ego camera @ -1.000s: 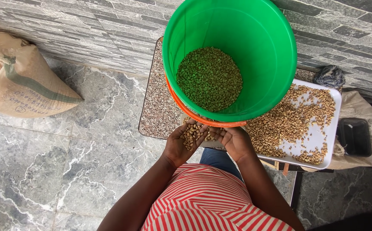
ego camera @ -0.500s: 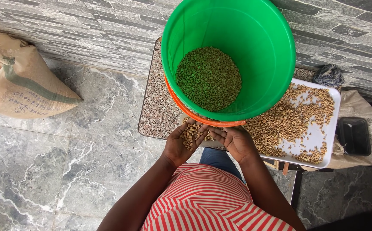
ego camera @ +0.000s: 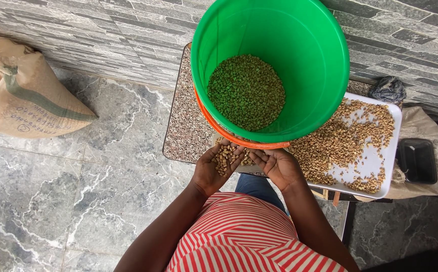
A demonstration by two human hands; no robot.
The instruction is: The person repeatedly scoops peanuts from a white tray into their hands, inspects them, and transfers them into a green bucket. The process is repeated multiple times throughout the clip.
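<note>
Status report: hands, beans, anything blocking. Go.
Left hand cupped, holding beans. Right hand open, palm up, empty. Green bucket just ahead; nothing between.

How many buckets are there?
2. The green bucket holds beans and sits inside an orange bucket, of which only a rim shows. More could be nested out of sight.

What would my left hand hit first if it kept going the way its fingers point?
Probably the green bucket, at its orange lower rim. The left hand, cupping beans, points up toward it; depth is unclear from above.
</note>
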